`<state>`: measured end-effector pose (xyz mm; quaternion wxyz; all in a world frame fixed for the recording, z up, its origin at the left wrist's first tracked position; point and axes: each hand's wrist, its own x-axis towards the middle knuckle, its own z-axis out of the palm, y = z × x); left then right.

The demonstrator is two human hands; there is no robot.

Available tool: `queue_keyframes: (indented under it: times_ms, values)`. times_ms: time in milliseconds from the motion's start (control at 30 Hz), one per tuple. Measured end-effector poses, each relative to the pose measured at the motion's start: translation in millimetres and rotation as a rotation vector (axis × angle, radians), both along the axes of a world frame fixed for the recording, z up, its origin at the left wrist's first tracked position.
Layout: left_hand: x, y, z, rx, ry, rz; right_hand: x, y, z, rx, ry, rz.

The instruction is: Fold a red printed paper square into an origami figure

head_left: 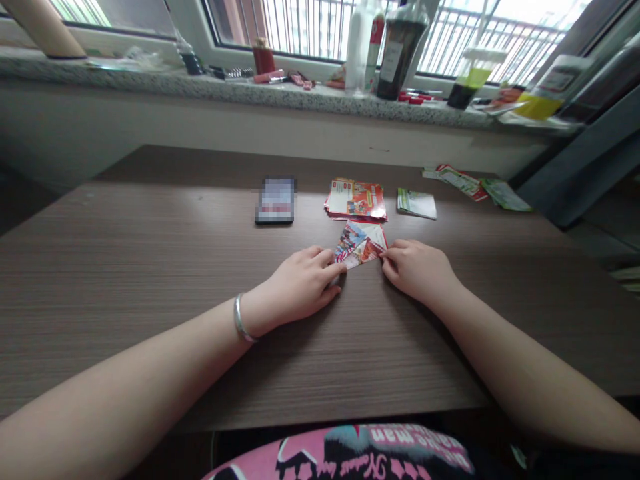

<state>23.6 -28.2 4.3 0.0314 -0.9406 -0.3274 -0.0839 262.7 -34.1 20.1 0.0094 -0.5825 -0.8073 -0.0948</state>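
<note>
Wood-grain tabletop (150,280) fills the frame, a pink-printed shirt (350,457) with inverted, partly legible lettering at bottom centre. Right of centre, the folded paper (361,241) slants up rightward, left hand (307,283) touching its left corner, grip unclear, right hand (420,270) pinching its right; beyond lie a phone (277,201), unreadably small-printed cards (356,199) and, top, windowsill bottles (399,60).

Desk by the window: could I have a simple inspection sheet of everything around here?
Surface: brown wood-grain desk
Job's things: partly folded printed paper; stack of printed sheets just beyond
Clutter: blurred device, green-and-white stack, loose printed pieces at far right
Hands: left hand and right hand touch the paper's opposite sides; bracelet on left wrist
Cables: nothing clearly seen
Surroundings: speckled windowsill with bottles; railings outside
</note>
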Motion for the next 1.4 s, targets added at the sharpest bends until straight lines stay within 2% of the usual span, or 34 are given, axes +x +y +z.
queue_keyframes:
  times_ms: [367,767,1133,1267,1400]
  values:
    - [-10.0,3.6,8.2,-0.077,0.04,-0.094,7.4,4.0,-0.9,-0.004,-0.049,-0.104]
    - [-16.3,5.6,21.2,-0.252,0.057,-0.083,9.7,3.0,-1.1,0.008,-0.067,-0.1]
    - [-19.7,7.2,22.1,-0.262,0.062,-0.092,11.9,1.2,-2.6,0.039,-0.06,-0.079]
    - [-17.6,6.7,17.7,-0.186,0.038,-0.087,9.5,-0.5,-3.3,0.099,-0.002,0.045]
    - [-16.1,9.6,8.8,-0.108,-0.011,-0.149,2.9,0.4,-9.6,0.072,0.173,0.408]
